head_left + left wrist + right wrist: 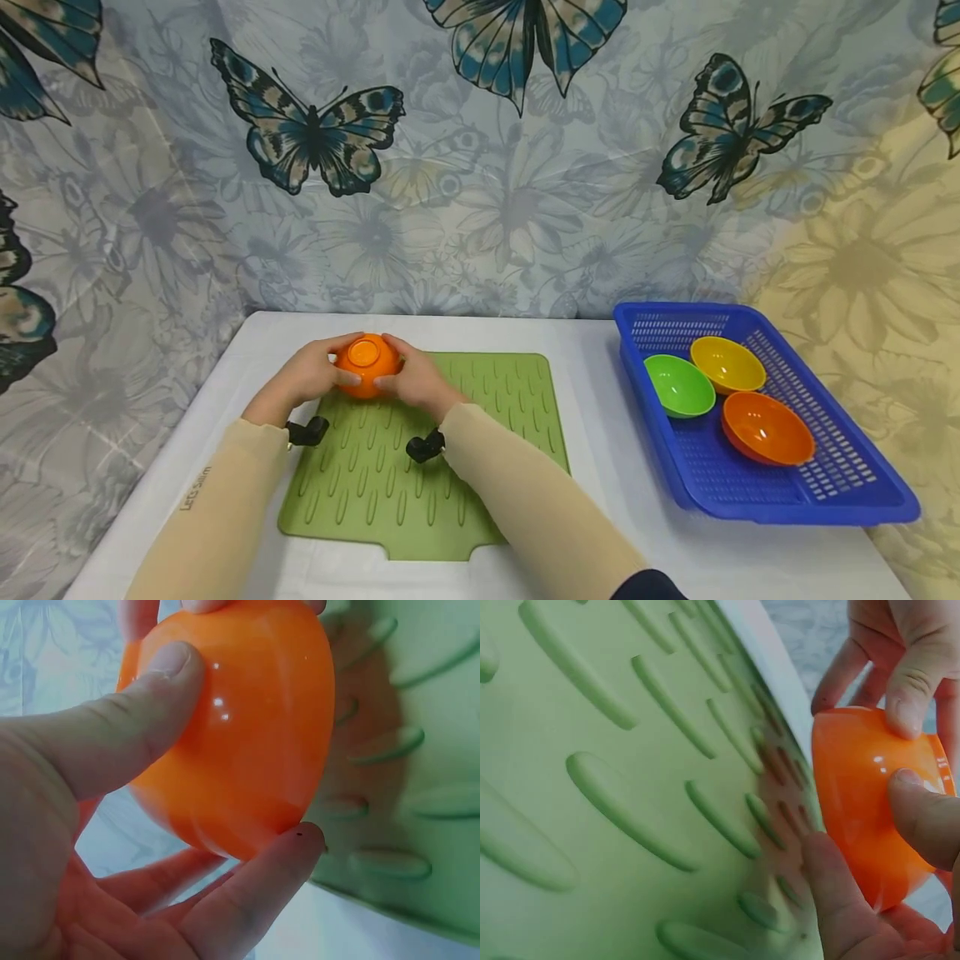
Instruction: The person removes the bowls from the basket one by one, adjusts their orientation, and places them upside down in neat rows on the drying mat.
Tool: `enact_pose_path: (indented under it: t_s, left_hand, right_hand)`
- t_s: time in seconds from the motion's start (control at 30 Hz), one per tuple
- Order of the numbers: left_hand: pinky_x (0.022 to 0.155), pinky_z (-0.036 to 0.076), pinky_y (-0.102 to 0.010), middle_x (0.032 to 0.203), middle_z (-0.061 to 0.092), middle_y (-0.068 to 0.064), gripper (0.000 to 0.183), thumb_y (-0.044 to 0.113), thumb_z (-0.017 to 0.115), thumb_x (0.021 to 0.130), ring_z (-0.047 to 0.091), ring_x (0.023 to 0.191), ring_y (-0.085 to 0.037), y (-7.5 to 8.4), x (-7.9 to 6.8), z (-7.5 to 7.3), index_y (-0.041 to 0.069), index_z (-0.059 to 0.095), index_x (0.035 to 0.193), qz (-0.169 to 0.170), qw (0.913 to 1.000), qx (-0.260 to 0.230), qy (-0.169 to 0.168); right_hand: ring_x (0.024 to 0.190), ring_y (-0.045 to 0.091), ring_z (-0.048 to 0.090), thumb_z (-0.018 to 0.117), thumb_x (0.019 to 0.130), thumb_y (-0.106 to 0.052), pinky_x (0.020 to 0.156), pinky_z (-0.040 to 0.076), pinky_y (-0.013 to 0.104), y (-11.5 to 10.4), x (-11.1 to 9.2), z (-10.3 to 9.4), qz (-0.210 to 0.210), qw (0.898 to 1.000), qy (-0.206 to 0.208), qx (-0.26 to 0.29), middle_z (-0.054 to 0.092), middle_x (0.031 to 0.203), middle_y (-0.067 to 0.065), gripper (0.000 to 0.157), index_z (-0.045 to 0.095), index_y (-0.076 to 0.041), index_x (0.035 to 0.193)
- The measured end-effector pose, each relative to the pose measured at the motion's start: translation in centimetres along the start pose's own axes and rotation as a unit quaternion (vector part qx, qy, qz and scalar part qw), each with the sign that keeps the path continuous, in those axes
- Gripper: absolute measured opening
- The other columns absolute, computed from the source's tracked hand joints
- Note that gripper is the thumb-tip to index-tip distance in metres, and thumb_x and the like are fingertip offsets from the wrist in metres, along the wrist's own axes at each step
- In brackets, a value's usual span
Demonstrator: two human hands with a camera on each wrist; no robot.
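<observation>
The left hand (309,379) of a person grips one side of an upturned orange bowl (367,364) while the right hand (418,379) grips the other, over the far left corner of a ribbed green mat (390,483). Each hand is curved only as wide as the bowl between them, thumb pressed to the outer wall and fingers reaching round toward the rim. We take this matched hold as a way of keeping a smooth, rounded piece level, since one hand alone might let it slip or tip. The foot ring (365,351) points up, so the hollow side faces the mat; from the wrist views we cannot tell whether the rim rests there or hangs just above, as fingertips come between. The ribs, we judge, would stop wet or slick ware from sliding and let air pass beneath it.

To the right, well apart from the mat on the white surface (592,417), we see a blue basket (757,510) with slotted walls. In it a green bowl (678,387), a yellow bowl (727,365) and a second orange bowl (768,429) sit close together, open sides up. The basket's raised walls seem suited to holding them in one group, clear of both forearms.
</observation>
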State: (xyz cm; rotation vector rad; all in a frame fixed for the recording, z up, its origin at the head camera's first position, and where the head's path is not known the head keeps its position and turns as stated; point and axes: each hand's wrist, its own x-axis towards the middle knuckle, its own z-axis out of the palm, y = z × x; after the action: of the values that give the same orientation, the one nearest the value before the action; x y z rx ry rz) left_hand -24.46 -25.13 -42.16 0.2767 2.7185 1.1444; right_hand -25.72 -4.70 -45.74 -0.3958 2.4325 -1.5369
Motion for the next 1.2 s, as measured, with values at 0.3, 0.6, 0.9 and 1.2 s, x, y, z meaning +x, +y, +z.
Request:
enact_pose_path:
  t_s: [0.3, 0.6, 0.9, 1.2]
  left_hand:
    - [0.103, 0.038, -0.058, 0.148, 0.042, -0.025, 0.077, 0.008, 0.076, 0.086, 0.042, 0.131, -0.042, -1.4, 0.3, -0.5, 0.011, 0.041, 0.154, -0.010, 0.9990, -0.042, -0.012]
    - [0.096, 0.047, -0.050, 0.147, 0.040, -0.028, 0.076, 0.004, 0.073, 0.088, 0.044, 0.129, -0.043, -2.4, 0.8, -0.3, 0.009, 0.037, 0.155, -0.027, 0.9967, -0.073, -0.023]
    - [0.096, 0.047, -0.050, 0.146, 0.040, -0.031, 0.077, 0.003, 0.073, 0.089, 0.043, 0.128, -0.044, -2.9, 0.9, -0.3, 0.009, 0.035, 0.156, -0.041, 0.9958, -0.077, -0.027]
    - [0.104, 0.039, -0.056, 0.147, 0.039, -0.032, 0.078, 0.004, 0.072, 0.089, 0.042, 0.130, -0.045, -2.7, 1.3, -0.2, 0.006, 0.032, 0.156, -0.035, 0.9970, -0.060, -0.033]
  right_hand:
    - [0.133, 0.018, 0.045, 0.076, 0.090, -0.016, 0.110, 0.034, 0.033, -0.4, 0.6, 1.3, -0.003, 0.999, 0.005, -0.051, 0.047, 0.150, 0.001, 0.077, 0.037, -0.025, 0.156]
    - [0.134, 0.019, 0.045, 0.075, 0.091, -0.020, 0.110, 0.034, 0.036, 0.0, 1.2, 1.8, 0.015, 0.997, 0.005, -0.079, 0.047, 0.150, 0.000, 0.075, 0.038, -0.025, 0.156]
    - [0.132, 0.019, 0.047, 0.077, 0.090, -0.020, 0.109, 0.036, 0.036, -0.1, 1.5, 2.2, 0.026, 0.997, 0.010, -0.078, 0.050, 0.147, 0.001, 0.074, 0.040, -0.025, 0.154]
    - [0.131, 0.019, 0.048, 0.076, 0.091, -0.020, 0.109, 0.036, 0.035, -0.2, 1.7, 2.6, 0.035, 0.994, 0.019, -0.101, 0.051, 0.146, 0.002, 0.072, 0.041, -0.022, 0.154]
